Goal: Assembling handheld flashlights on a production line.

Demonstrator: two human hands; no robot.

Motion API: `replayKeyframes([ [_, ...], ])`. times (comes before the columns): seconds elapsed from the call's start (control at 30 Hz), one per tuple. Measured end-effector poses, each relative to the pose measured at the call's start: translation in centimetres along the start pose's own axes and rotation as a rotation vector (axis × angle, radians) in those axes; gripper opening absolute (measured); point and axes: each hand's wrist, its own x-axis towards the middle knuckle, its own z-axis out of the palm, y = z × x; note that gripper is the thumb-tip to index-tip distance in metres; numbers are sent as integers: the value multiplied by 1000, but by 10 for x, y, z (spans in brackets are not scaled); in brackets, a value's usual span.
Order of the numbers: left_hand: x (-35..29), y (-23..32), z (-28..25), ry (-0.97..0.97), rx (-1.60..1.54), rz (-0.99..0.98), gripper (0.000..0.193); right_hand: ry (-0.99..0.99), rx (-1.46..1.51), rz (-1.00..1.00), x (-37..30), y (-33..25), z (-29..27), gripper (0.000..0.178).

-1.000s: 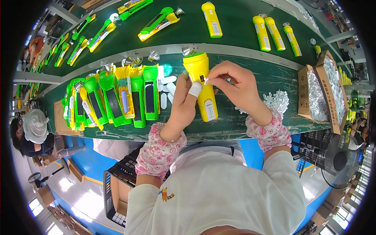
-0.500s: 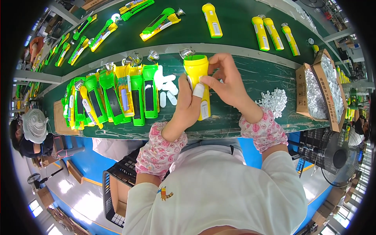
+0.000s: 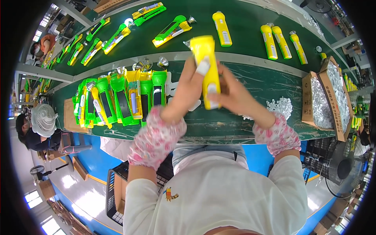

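Note:
A yellow flashlight [image 3: 208, 64] is held up over the green workbench, blurred by motion, its wide head uppermost and leaning slightly left. My left hand [image 3: 183, 92], with a white wrap on one finger, grips the flashlight's upper body from the left. On the right side, my right hand [image 3: 238, 93] has its fingers on the lower body, near a pale switch panel. A silvery reflector shows at the left of the flashlight's head. Left of my hands stand several opened green-and-yellow flashlight housings [image 3: 122, 100] packed in a row, with loose reflectors [image 3: 162, 62] above them.
A pile of small white pieces [image 3: 281, 106] lies right of my hands. Cardboard boxes [image 3: 313, 100] of silvery parts stand at the bench's right end. Beyond a pale rail, a green belt [image 3: 246, 23] carries yellow flashlights [image 3: 222, 29]. A person sits behind a fan [image 3: 44, 119] at left.
The flashlight has risen and tilted, its head turning from an open top view to a side view. My right hand has moved from its head down to the lower body. The whole view has shifted slightly.

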Motion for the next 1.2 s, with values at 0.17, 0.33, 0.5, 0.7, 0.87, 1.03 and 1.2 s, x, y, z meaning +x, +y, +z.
replayKeyframes([
  [0.17, 165, 7, -100, 282, 1478, 357, 77, 542, -855, 6, 68, 14, -154, 58],
  [0.33, 218, -26, -181, -140, 1687, -191, 83, 551, -1472, 382, 94, 44, -208, 51],
  [0.5, 204, -10, -160, -64, 1272, -99, 78, 321, -1307, -311, 79, 18, -95, 25],
  [0.7, 136, 28, -136, -43, 885, -241, 63, -440, -952, -465, 34, 61, 11, 37],
  [0.87, 75, 54, -126, -266, 485, -462, 54, -380, -968, -309, 20, 58, 11, 21],
  [1.03, -1, 66, -97, -141, 109, -570, 41, -17, -728, -233, -1, -7, -10, 9],
  [1.2, -52, 38, -63, -65, -242, -549, 41, 63, -411, -372, -6, -28, -16, 26],
])
